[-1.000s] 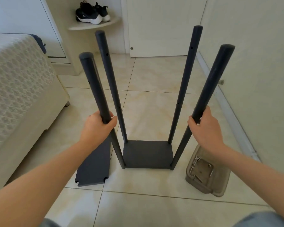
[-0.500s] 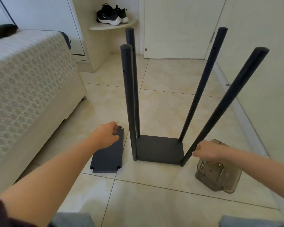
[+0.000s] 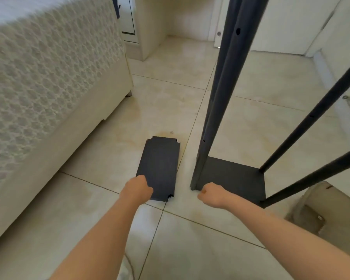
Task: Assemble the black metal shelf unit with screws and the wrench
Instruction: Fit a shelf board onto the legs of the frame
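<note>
Shelf panel (image 3: pixel 160 168), loose and flat, lies on the tiled floor (image 3: pixel 190 249) at centre frame, its corners notched, just left of the partly built frame. That frame stands at right of centre: a black base plate (image 3: pixel 234 178) on the floor with four posts rising from its corners, the nearest post (image 3: pixel 216 102) running up and out of the top edge, drilled with holes along its length.

Left hand (image 3: pixel 136 189) sits on the near left corner of the loose panel, fingers curled; it looks to be closing on the edge, though whether it has actually got hold I cannot tell. Right hand (image 3: pixel 209 194) is a loose fist close to the foot of the nearest post, with nothing visibly in it.

At the lower right edge a clear plastic tray (image 3: pixel 321 215) holds small hardware, blurred. A bed (image 3: pixel 49 77) with a patterned cover fills the upper left.

Likely next comes lifting the panel to fit between the posts. The risks, as I judge them: a thin plate pinched by one corner could slip and clang on the tile, and nobody is steadying the frame, so a knock from the swinging panel could tip the tall posts over.
</note>
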Demonstrator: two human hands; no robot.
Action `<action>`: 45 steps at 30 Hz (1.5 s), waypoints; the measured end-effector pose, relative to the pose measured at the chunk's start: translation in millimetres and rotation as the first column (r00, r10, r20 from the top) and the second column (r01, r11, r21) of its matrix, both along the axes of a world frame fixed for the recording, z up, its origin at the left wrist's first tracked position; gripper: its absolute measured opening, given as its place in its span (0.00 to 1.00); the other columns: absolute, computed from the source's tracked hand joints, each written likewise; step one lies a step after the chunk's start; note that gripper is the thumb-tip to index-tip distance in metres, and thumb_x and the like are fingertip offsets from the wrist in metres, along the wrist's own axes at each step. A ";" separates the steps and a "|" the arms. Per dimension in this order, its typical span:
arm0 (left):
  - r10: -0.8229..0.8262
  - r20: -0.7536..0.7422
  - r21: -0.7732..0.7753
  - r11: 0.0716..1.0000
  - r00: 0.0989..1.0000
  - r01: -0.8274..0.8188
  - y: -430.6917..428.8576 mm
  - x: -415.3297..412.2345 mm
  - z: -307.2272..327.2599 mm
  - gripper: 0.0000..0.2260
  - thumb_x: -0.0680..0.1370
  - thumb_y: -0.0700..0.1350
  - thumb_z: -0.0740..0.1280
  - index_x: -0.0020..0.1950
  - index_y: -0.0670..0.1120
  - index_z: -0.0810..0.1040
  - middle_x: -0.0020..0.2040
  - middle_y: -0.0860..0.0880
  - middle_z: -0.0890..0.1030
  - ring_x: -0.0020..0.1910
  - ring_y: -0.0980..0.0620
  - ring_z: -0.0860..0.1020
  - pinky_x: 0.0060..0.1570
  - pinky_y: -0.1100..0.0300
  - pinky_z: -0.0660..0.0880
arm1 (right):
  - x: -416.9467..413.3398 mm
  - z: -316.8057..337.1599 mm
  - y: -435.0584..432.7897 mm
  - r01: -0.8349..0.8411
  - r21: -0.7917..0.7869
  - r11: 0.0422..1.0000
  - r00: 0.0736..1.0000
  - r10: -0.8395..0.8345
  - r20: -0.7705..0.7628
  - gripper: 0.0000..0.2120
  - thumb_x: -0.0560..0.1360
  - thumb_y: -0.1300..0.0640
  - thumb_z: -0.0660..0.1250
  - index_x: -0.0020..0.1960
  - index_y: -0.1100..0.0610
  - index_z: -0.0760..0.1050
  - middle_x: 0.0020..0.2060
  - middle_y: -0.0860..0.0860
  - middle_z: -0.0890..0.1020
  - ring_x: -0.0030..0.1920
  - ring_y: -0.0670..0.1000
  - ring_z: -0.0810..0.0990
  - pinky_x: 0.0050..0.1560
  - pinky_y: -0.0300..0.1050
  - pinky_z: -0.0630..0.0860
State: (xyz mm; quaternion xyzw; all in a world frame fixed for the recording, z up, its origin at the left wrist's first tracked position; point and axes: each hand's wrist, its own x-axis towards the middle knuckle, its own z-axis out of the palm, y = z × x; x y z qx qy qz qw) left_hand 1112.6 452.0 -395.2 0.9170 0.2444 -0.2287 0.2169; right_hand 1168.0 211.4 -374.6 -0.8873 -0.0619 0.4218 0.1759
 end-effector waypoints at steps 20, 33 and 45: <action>0.335 -0.108 -0.186 0.918 0.936 -0.350 10.7 33.0 -80.3 0.26 0.79 0.45 0.65 0.74 0.39 0.62 0.69 0.40 0.69 0.65 0.38 0.71 0.64 0.45 0.73 | 7.7 -91.2 78.6 0.396 0.159 0.904 0.877 -0.321 -0.358 0.33 0.81 0.51 0.60 0.80 0.52 0.48 0.71 0.54 0.68 0.57 0.53 0.76 0.51 0.43 0.77; 0.551 -0.100 -0.321 0.770 0.828 -0.551 15.0 31.9 -81.1 0.24 0.78 0.43 0.68 0.70 0.42 0.62 0.64 0.41 0.67 0.59 0.40 0.73 0.57 0.47 0.76 | 6.1 -103.6 93.9 0.631 0.213 0.746 0.748 -0.513 -0.420 0.18 0.79 0.57 0.66 0.67 0.59 0.70 0.61 0.53 0.77 0.59 0.53 0.76 0.52 0.45 0.77; 0.796 -0.134 -0.499 0.461 0.591 -0.734 27.9 35.9 -44.4 0.12 0.82 0.47 0.64 0.54 0.38 0.73 0.46 0.42 0.77 0.46 0.44 0.75 0.45 0.52 0.71 | 19.6 -51.5 96.4 0.866 0.314 0.388 0.496 -0.599 -0.629 0.14 0.80 0.63 0.64 0.64 0.62 0.69 0.58 0.58 0.77 0.57 0.59 0.79 0.53 0.58 0.81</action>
